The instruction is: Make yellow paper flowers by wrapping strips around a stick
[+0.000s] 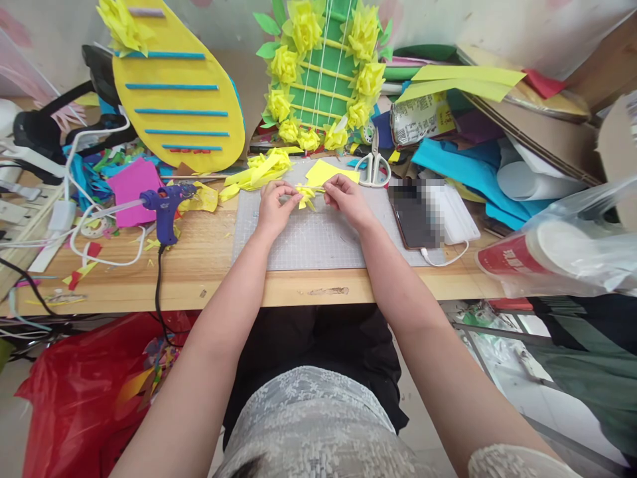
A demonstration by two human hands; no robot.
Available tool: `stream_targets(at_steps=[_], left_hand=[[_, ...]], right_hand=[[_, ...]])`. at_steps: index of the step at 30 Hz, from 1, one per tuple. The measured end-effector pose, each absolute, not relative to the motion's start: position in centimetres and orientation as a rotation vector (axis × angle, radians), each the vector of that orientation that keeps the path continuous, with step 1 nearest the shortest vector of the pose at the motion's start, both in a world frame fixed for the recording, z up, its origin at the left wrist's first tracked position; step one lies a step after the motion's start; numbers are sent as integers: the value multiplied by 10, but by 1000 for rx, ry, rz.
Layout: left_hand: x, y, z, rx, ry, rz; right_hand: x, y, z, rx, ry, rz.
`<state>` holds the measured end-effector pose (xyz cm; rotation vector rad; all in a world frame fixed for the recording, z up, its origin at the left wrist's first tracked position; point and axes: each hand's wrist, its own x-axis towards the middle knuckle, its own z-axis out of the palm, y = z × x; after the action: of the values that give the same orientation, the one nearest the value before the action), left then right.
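My left hand [279, 207] is closed, thumb and fingers pinching a small yellow paper flower [307, 195] above the grey cutting mat [308, 249]. From the other side my right hand [347, 199] pinches at the flower's right edge, where a thin bit of it reaches the fingertips. Just behind the hands lies a flat yellow paper sheet [328, 171]. Folded yellow paper strips [261, 174] are heaped behind my left hand. A pair of scissors [373, 167] with pale handles rests behind my right hand.
A blue glue gun [166, 211] stands at left with its cable over the table edge. To the right are a phone [415, 216], a white charger [455, 212] and a bagged paper cup [532, 249]. Behind stand a yellow teardrop board [174, 99] and a green flowered panel [318, 86].
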<state>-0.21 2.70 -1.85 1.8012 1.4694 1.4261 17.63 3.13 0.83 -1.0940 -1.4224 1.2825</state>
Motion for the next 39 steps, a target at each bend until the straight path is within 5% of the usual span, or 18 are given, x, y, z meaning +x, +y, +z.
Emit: stream_targets(at_steps=[31, 39], left_hand=[[-3, 21, -10, 1894, 1589, 1372], [2, 20, -12, 1848, 1548, 1366]], right_hand=[[167, 26, 7, -1142, -1639, 1248], [162, 19, 6, -1151, -1996, 463]])
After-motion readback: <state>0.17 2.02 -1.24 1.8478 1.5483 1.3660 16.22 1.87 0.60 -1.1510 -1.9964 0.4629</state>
